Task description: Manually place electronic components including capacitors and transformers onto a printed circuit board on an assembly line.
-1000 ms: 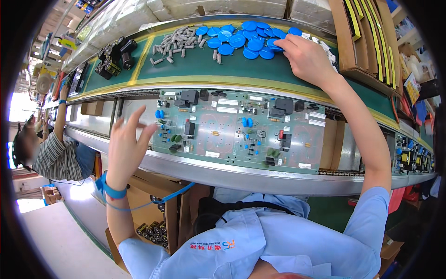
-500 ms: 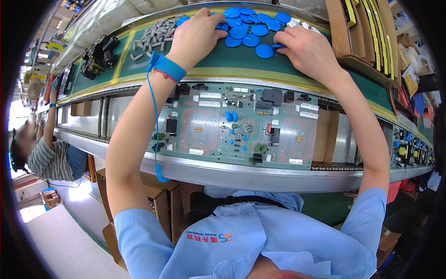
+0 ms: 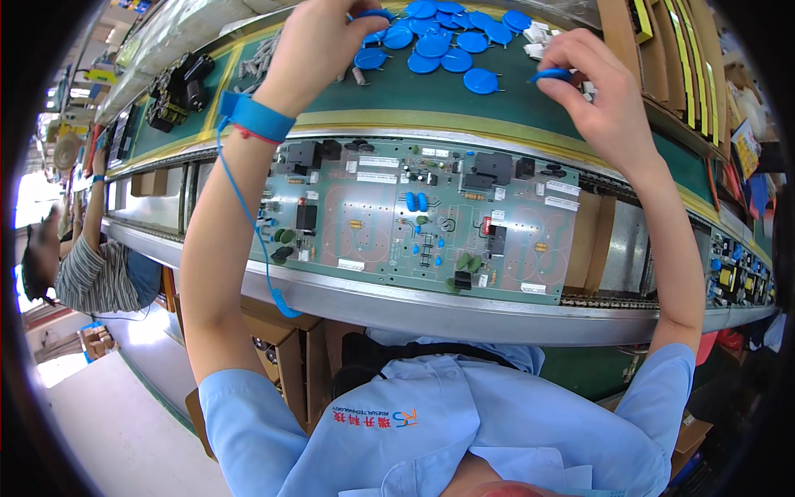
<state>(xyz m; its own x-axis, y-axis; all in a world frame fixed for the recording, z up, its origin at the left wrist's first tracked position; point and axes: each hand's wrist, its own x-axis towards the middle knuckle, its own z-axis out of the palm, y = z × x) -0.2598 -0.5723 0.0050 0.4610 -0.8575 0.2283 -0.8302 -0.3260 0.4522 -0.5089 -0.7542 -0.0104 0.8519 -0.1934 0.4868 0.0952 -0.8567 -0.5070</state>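
Left hand (image 3: pixel 319 45) and right hand (image 3: pixel 603 95) each pinch a blue disc (image 3: pixel 553 74), best held lightly by its edge.

Right grip (image 3: pixel 600 95) on blue disc (image 3: pixel 551 74), circuit board (image 3: pixel 377 247)

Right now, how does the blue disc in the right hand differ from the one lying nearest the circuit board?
The held disc is pinched in the right hand, while the loose disc lies on the green surface. The held disc shows nearly edge-on; the loose disc shows its broad face. Both are blue.
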